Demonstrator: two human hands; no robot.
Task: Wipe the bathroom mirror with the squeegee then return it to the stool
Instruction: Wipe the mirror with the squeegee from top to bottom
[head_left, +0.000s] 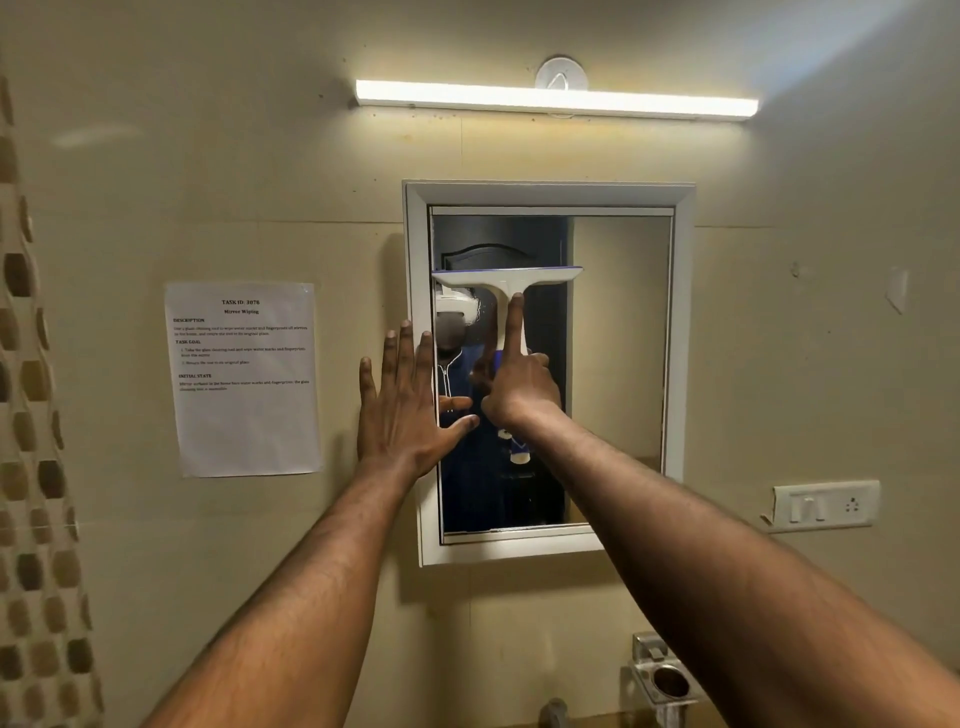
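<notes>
A white-framed mirror (621, 338) hangs on the beige tiled wall. The white squeegee (501, 283) with a blue blade edge lies flat against the glass, its blade level across the upper left half. My right hand (519, 387) grips its handle from below, index finger stretched up along the stem. My left hand (402, 402) is spread flat on the mirror's left frame, thumb reaching onto the glass. The stool is out of view.
A lit tube light (556, 98) runs above the mirror. A printed task sheet (244, 379) is taped to the wall at left. A switch plate (823, 504) sits at right, a metal holder (665, 680) below it, and a patterned curtain (31, 467) at far left.
</notes>
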